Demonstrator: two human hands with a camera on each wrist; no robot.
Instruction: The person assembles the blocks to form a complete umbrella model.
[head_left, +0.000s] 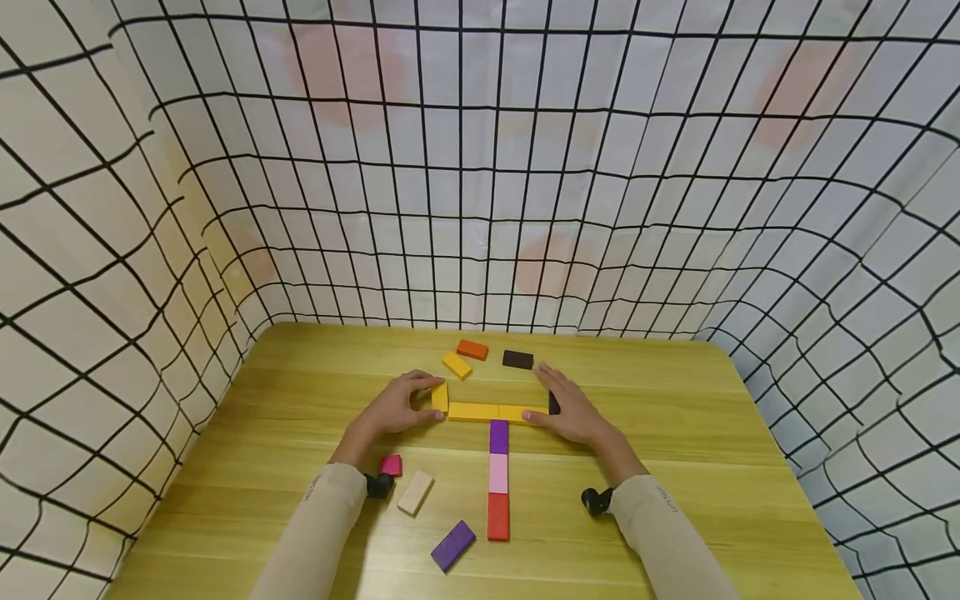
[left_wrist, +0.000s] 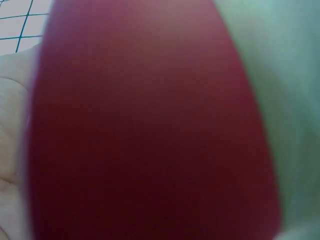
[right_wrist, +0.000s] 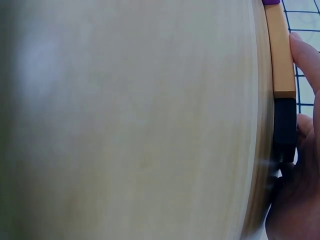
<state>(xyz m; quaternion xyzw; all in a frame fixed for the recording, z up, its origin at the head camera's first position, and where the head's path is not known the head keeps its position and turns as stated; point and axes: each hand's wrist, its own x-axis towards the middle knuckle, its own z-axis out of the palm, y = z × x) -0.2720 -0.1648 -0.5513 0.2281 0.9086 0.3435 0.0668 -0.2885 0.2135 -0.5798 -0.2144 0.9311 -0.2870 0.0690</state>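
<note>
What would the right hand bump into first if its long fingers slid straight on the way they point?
Probably the black block beside the orange block, just past the right hand; I can't tell if they already touch.

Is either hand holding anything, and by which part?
The left hand pinches a yellow block by its near and far ends. Whether the right hand grips the partly hidden black block can't be told.

Smooth wood grain is shown by the tabletop at six o'clock; matt faces by the yellow blocks; cloth by the sleeve at seven.
</note>
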